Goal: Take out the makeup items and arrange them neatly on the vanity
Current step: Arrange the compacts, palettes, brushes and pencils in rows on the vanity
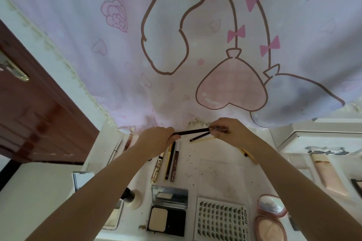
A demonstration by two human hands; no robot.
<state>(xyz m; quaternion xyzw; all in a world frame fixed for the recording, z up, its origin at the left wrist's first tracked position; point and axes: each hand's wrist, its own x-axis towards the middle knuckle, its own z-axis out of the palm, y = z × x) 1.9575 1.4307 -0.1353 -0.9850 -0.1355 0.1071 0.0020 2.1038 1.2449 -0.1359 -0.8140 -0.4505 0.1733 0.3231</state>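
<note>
Over the far part of the white vanity top (pixel 195 164), my left hand (pixel 156 139) pinches the left end of a thin black pencil (pixel 193 131). My right hand (pixel 223 130) holds the other end of that pencil, together with a yellow-handled pencil (pixel 201 139) and a thin metal tool. Below the left hand, three slim items lie side by side: a gold mascara tube (pixel 157 168), a dark pencil (pixel 170 161) and a brown tube (pixel 175 164). Another yellow pencil (pixel 247 154) lies partly under my right forearm.
Along the near edge stand an open powder compact (pixel 168 213), a lash tray (pixel 219 221) and a pink blush compact (pixel 271 215). A beige tube (pixel 327 174) lies on the right. A printed pink curtain (pixel 195 45) hangs behind; a brown door (pixel 35 113) stands left.
</note>
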